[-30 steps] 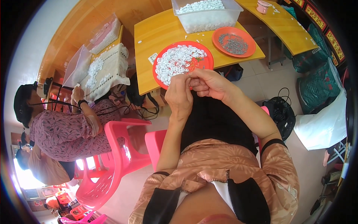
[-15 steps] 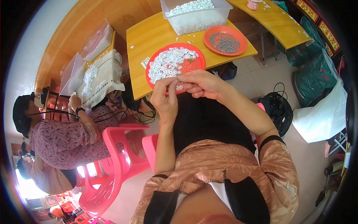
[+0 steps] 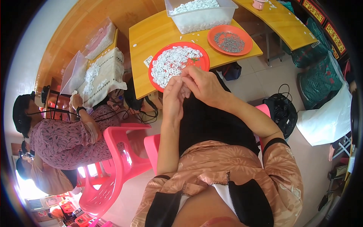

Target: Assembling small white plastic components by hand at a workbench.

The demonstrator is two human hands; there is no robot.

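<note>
My left hand [image 3: 174, 99] and my right hand [image 3: 204, 87] meet at the near edge of a red round tray [image 3: 203, 68]. Both have their fingers closed and pressed together at the tips. Whatever is pinched between them is too small or too hidden to name. The tray holds a heap of small white plastic pieces [image 3: 170, 62] with holes, mostly on its left side. To its right, an orange plate [image 3: 247, 44] carries a pile of small grey metal pieces [image 3: 229, 41].
The wooden table [image 3: 147, 36] also bears a clear plastic bin [image 3: 204, 23] full of white pieces. A co-worker [image 3: 68, 140] sits at the left by a cloth-covered table. Pink chairs [image 3: 113, 151] stand behind. A black bag [image 3: 281, 111] and large sacks [image 3: 321, 83] lie at the right.
My left hand has turned and moved slightly right, its fingers now more upright. My right hand has curled in, its fingertips still meeting the left's.
</note>
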